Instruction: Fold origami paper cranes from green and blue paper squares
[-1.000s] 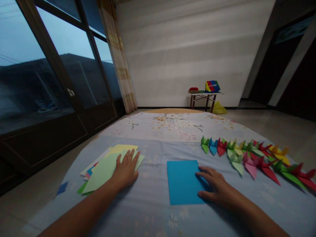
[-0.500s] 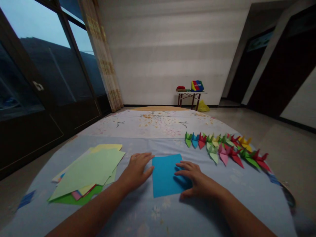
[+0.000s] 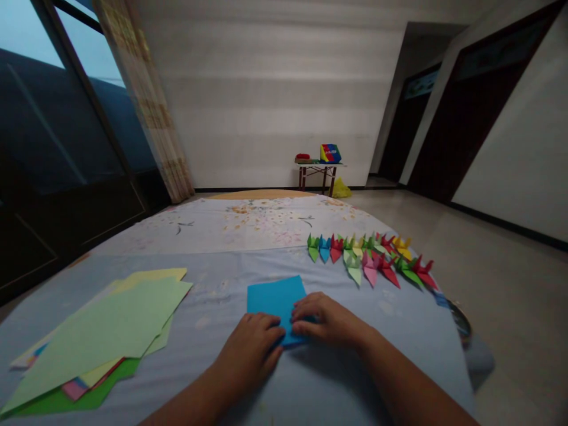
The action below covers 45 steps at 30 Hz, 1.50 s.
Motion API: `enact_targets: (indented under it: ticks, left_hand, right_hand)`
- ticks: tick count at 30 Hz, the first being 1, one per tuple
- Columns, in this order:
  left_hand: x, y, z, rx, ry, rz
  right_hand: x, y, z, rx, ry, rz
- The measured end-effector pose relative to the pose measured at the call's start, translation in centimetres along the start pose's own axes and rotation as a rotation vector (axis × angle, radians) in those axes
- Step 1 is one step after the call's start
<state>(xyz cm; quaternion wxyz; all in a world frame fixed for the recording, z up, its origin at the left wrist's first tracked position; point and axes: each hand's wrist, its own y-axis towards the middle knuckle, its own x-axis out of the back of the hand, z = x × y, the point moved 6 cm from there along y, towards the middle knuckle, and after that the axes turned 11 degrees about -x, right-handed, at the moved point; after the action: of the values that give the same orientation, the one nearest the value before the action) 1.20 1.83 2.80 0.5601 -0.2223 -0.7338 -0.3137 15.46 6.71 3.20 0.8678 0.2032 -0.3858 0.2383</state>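
Left hand (image 3: 254, 343) now joins right hand (image 3: 327, 319) on 1 blue paper square (image 3: 271, 296) atop the floral tablecloth (image 3: 202, 340), putting 2 hands to the sheet; fingers curl, whether pinching I cannot tell.

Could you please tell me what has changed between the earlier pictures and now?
The left hand has left the paper stack and moved right to the near part of the blue sheet. The right hand remains at the sheet's right side, its fingers now drawn in closer to the left hand. The view has turned right. The stack and the folded paper cranes stayed on the table.
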Motion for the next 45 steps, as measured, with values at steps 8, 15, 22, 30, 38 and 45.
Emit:
enact_targets:
  ticks: [8, 15, 22, 30, 38, 45]
  left_hand:
    - [-1.0, -0.4, -2.4, -0.181, 0.027, -0.167]
    - [-1.4, -0.7, -2.5, -0.242, -0.006, -0.225]
    - [-1.5, -0.8, -2.4, -0.247, -0.03, -0.2]
    - [-1.2, -0.6, -2.3, -0.218, -0.065, -0.16]
    - [-1.0, -0.6, -1.6, -0.136, -0.067, -0.118]
    - [-0.4, -0.6, -0.5, -0.037, 0.071, -0.014]
  right_hand:
    - [1.0, 4.7, -5.0, -0.27, -0.116, -0.191]
    - [-1.4, 10.8, -6.5, -0.378, -0.321, 0.025]
    - [-1.5, 12.1, -9.0, -0.423, -0.356, 0.037]
    - [-1.0, 11.5, -8.6, -0.396, -0.353, -0.024]
    - [1.1, 4.7, -4.4, -0.177, -0.178, -0.108]
    - [0.2, 0.2, 0.1, -0.028, -0.182, 0.119]
